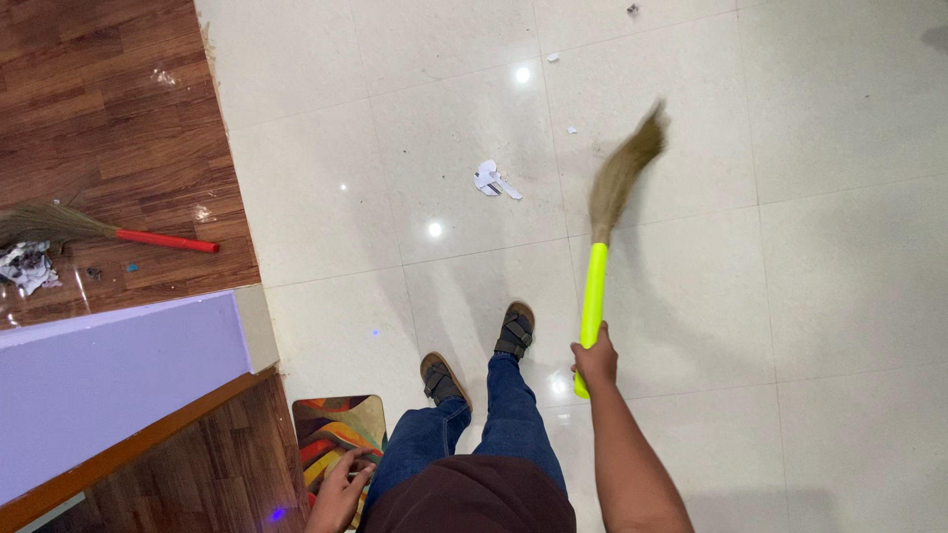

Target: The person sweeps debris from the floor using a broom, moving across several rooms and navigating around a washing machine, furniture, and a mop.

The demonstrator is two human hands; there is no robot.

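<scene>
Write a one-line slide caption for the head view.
Right hand grips a yellow-handled grass broom near crumpled paper on white tiles.

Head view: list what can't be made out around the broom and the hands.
- Broom bristles: blurred, so their touch with the floor is unclear.
- Left hand: cut off by the bottom edge; whether it grips the colourful board or only rests on it is unclear.
- Crumpled paper: too small to identify further.
- Second broom: its bristles run off the left edge.

Glossy white tiled floor [790, 247] meets dark wood flooring [109, 109] beside a lavender wall [109, 375].
</scene>
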